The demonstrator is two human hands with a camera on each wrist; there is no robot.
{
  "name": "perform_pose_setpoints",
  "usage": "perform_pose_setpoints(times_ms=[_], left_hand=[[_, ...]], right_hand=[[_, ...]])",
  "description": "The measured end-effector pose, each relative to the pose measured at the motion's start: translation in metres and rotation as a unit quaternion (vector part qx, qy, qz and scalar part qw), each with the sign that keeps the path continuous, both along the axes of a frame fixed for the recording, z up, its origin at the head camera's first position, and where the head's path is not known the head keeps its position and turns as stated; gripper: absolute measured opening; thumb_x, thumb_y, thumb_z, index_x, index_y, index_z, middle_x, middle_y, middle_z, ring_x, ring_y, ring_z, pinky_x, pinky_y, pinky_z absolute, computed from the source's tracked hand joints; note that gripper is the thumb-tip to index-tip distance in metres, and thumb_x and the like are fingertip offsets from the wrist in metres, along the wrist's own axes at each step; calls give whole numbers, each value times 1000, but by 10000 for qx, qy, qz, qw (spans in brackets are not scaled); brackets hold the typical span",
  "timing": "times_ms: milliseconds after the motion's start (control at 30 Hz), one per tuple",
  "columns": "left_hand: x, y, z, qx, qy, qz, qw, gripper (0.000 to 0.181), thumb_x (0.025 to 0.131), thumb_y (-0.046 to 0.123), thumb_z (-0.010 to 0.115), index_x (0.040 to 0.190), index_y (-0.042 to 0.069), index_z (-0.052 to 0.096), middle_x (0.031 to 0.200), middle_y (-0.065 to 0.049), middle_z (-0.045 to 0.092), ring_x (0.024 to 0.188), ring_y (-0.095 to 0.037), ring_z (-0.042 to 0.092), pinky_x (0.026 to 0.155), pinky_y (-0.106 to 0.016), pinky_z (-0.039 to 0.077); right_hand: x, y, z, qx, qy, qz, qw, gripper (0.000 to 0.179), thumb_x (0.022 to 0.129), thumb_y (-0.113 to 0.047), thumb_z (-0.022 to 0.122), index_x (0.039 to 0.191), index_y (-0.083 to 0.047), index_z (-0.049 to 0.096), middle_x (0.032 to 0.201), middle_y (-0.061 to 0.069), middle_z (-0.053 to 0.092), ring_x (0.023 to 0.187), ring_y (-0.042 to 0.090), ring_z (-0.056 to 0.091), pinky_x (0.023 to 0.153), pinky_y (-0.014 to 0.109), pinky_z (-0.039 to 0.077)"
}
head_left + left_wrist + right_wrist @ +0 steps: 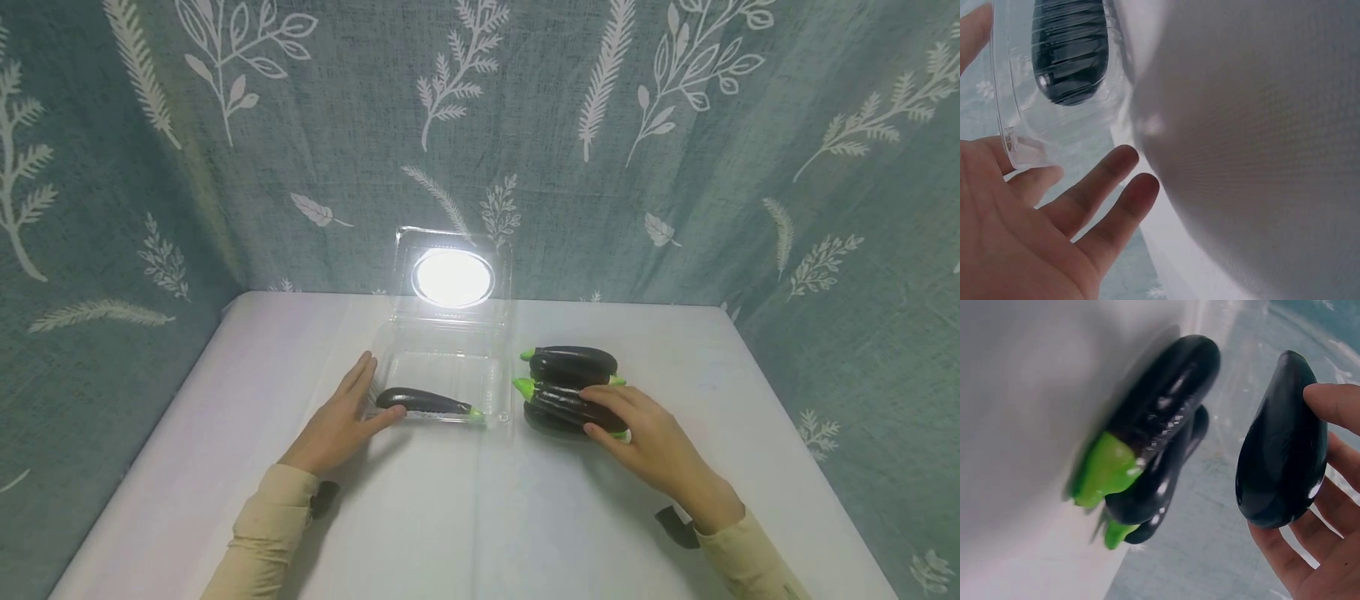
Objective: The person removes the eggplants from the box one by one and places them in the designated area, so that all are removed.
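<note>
A clear plastic clamshell box (431,364) stands with its lid (405,292) raised at the back. One dark eggplant (423,401) with a green tip lies along the front inside the box. My left hand (337,429) touches the box's left front corner, thumb at the front and fingers spread by the side. To the right of the box, my right hand (660,442) holds a glossy eggplant (1282,450) between thumb and fingers. In the right wrist view it is lifted off the others. Several more eggplants (1166,394) lie close together beneath and behind it.
A white-covered table (465,517) carries everything. Green-grey curtains (360,108) with white leaf prints hang behind it and at both sides. A bright oval glare (453,277) shows on the raised lid. Dark straps (677,527) sit at the wrists.
</note>
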State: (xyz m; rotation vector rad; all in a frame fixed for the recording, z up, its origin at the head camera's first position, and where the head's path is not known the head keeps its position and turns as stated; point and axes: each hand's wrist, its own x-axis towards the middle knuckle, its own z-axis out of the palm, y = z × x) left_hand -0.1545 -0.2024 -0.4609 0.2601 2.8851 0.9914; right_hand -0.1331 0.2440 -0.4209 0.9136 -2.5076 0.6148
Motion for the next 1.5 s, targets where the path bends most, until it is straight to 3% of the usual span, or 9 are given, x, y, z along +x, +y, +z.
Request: perform_pose_setpoints(times_ms=[567,900,1500], left_hand=[[0,0,2,58,-47,-8,10000,104,92,68,59,164,11,9,171,-8,3,152,-41,15,118,-63,21],[-2,-1,0,81,-72,-7,9999,104,93,66,60,164,11,9,171,-7,3,152,-41,14,118,-64,21],[-3,-2,0,73,-84,-28,9999,105,92,67,60,164,11,8,171,-8,3,153,-40,13,118,-64,21]], right_hand=[[10,8,-21,343,-267,15,9991,48,82,-22,84,127,-14,69,126,10,66,115,32,64,96,51,54],[9,6,-27,438,-41,353,9984,45,79,-17,87,122,-14,71,120,5,67,108,25,66,90,45,57],[8,7,-35,527,216,341,9978,46,71,-11,90,114,-14,73,114,7,67,100,26,67,83,45,59]])
